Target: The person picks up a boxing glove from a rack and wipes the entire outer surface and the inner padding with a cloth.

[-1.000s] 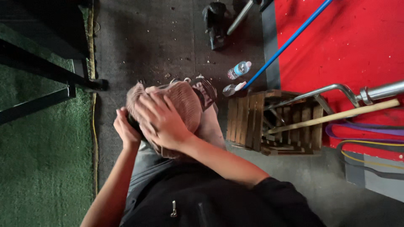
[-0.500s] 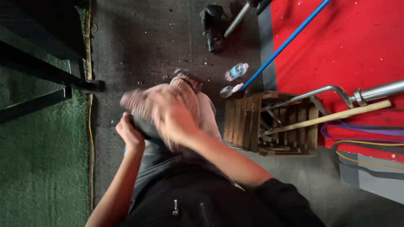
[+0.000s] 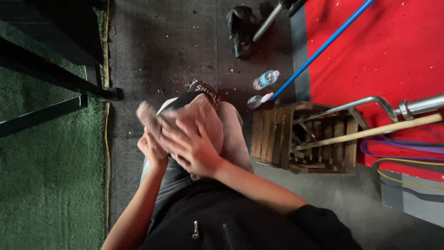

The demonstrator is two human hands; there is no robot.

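Right hand (image 3: 192, 143) lies spread flat on a pinkish cloth (image 3: 206, 115), left of the crate (image 3: 305, 136). Left hand (image 3: 152, 150) is mostly hidden beneath, grip unclear. Fingertips blur.

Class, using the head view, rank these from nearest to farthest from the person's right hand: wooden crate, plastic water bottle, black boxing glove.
From the right hand:
1. wooden crate, to its right.
2. plastic water bottle, up and right.
3. black boxing glove, top of view.
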